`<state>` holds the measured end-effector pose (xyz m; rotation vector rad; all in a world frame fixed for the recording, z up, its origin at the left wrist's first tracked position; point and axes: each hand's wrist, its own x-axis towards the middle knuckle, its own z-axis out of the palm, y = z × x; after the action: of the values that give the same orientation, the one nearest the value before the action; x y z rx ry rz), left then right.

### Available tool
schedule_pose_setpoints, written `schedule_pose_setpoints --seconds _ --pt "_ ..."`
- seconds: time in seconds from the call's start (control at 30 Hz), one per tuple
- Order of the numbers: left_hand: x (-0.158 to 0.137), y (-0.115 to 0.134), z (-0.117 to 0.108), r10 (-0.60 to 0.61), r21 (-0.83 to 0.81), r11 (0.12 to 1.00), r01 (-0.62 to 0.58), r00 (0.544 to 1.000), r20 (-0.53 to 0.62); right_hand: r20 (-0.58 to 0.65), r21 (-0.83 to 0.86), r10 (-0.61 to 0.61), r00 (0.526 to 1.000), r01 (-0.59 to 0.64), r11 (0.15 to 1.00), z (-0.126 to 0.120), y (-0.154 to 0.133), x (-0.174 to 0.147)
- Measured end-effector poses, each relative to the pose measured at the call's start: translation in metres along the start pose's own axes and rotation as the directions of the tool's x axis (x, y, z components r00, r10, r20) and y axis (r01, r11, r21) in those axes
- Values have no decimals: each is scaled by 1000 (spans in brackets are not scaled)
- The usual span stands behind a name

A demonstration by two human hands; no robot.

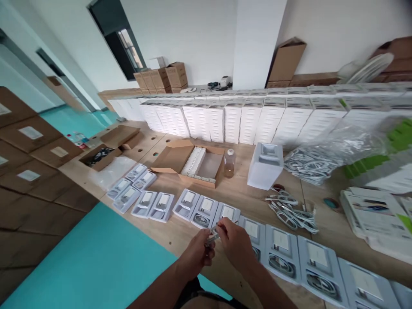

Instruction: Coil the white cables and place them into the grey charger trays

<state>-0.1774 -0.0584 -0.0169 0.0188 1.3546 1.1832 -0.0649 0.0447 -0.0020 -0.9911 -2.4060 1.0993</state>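
Observation:
Between my two hands is a small coiled white cable [210, 237]. My left hand [198, 253] is closed around the coil. My right hand [233, 238] pinches the cable's upper side, its fingertips touching the left hand's grip. Just behind them sits a white tray [228, 211] with a white charger in it; its lower part is hidden by my hands. To its left, another tray [204, 208] holds a charger and a coiled cable. Trays to the right, such as this tray [283, 249], also hold chargers and coiled cables.
Loose cables [291, 210] lie to the right, beside a stack of nested trays [265, 165]. An open carton [206, 165] with white chargers and a bottle [229, 163] stand behind. Rows of white boxes [231, 122] line the back. Brown cartons [32, 180] rise at left.

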Motion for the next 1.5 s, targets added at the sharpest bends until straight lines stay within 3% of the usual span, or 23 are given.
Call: schedule_pose_setpoints --seconds 0.1,0.23,0.33,0.43,0.53,0.6,0.7,0.8,0.9,0.97,1.1,1.2,1.3,1.37,1.5 --pt "10 25 -45 -59 -54 996 65 992 113 -67 202 125 990 -109 973 47 -28 22" --pt "22 57 -103 -84 -60 993 104 959 271 -17 512 308 951 -257 820 105 -56 45" --pt "34 72 -135 -99 -24 994 111 953 285 -132 297 331 935 -281 912 136 -68 55" --pt "43 87 -159 -48 37 999 40 968 247 -325 -53 190 926 -219 974 147 -77 61" --pt "46 103 -175 87 167 977 -134 960 265 -430 -215 47 902 -153 965 139 -86 64" --pt "44 113 -182 197 282 913 -294 925 325 -387 -229 44 921 -142 963 129 -90 66" --pt "40 122 -185 302 360 819 -447 869 392 -174 -95 171 970 -189 977 119 -92 70" --pt "40 125 -184 261 350 843 -409 879 399 -119 -67 185 975 -194 979 119 -93 71" --pt "43 123 -185 127 380 870 -315 887 443 -125 -194 82 989 -106 975 122 -95 70" --pt "44 120 -187 87 424 850 -313 877 472 -99 -260 43 994 -68 963 121 -97 71" --pt "42 114 -194 168 508 759 -407 876 452 -70 -479 -3 998 -31 877 113 -106 75" --pt "42 110 -194 280 575 665 -477 873 400 -81 -540 70 994 -103 835 111 -115 79" --pt "44 106 -190 322 600 633 -489 871 371 -109 -309 208 972 -232 922 117 -120 83" --pt "46 103 -186 330 591 639 -493 869 368 -131 -99 236 963 -250 963 123 -117 86" --pt "47 99 -178 315 524 693 -496 861 398 -126 301 294 948 -246 922 135 -102 87"
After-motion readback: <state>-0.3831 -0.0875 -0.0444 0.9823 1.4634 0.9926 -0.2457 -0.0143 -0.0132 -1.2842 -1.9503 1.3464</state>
